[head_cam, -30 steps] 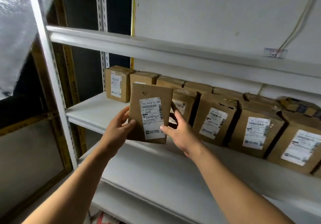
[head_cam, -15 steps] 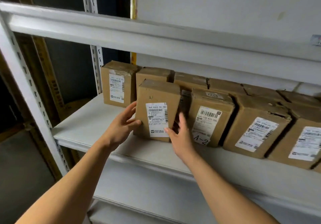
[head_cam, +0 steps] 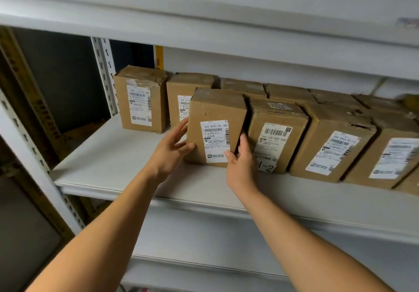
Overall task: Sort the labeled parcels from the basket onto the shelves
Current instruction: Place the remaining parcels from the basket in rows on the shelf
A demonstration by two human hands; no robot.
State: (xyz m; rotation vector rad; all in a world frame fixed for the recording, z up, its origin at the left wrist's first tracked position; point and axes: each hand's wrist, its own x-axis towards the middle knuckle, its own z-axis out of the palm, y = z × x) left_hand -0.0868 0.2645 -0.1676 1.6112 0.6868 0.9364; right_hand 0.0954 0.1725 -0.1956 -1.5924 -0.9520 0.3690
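A brown cardboard parcel (head_cam: 215, 119) with a white barcode label stands upright on the white shelf board (head_cam: 108, 162), at the left end of the front row of boxes. My left hand (head_cam: 169, 152) presses against its left side, thumb on the front face. My right hand (head_cam: 241, 163) grips its lower right edge, fingers tucked between it and the neighbouring parcel marked A-2 (head_cam: 275, 133). The basket is out of view.
Several more labelled boxes stand in two rows to the right and behind; one parcel (head_cam: 140, 98) stands alone at the back left. A shelf beam (head_cam: 204, 24) runs above. A perforated upright (head_cam: 29, 151) stands at left, with bare shelf board in front of it.
The parcel went from held in the air before the shelf to standing on the board beside the A-2 box. My view moved closer and both hands stay on the parcel.
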